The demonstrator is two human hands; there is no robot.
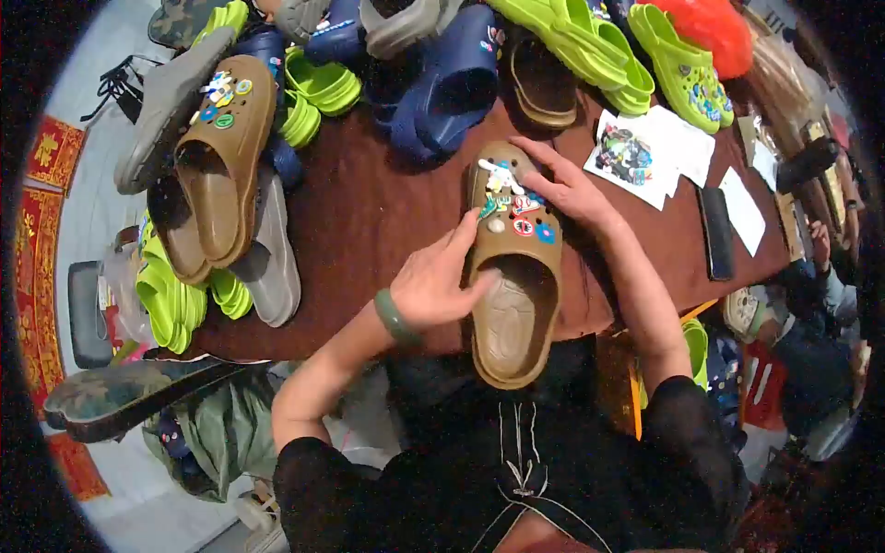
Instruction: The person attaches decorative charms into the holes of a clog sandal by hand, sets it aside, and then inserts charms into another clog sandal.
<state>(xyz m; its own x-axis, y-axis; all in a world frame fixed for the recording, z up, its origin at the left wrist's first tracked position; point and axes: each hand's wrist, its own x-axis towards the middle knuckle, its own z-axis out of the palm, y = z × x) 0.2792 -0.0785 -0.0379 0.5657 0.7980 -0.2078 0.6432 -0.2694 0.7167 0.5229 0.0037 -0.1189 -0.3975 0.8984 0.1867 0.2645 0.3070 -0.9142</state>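
A brown clog (516, 304) lies at the table's front edge, toe pointing away from me and heel jutting toward my body. Its upper carries several charms: a white figure, a red and white round one, a blue flower and others. My left hand (431, 281) grips the clog's left side, its fingers by the charms and its thumb at the foot opening. On the right, my right hand (573, 189) is wrapped round the toe, thumb and fingers resting on the upper. A green bangle (396, 316) is on my left wrist.
Brown clogs with charms (221, 166), lime-green clogs (678, 69) and navy clogs (452, 88) crowd the brown-covered table (369, 221). A packet of small charms (627, 152), white paper (742, 212) and a black flat object (715, 233) lie right. Another person's hand (819, 241) shows far right.
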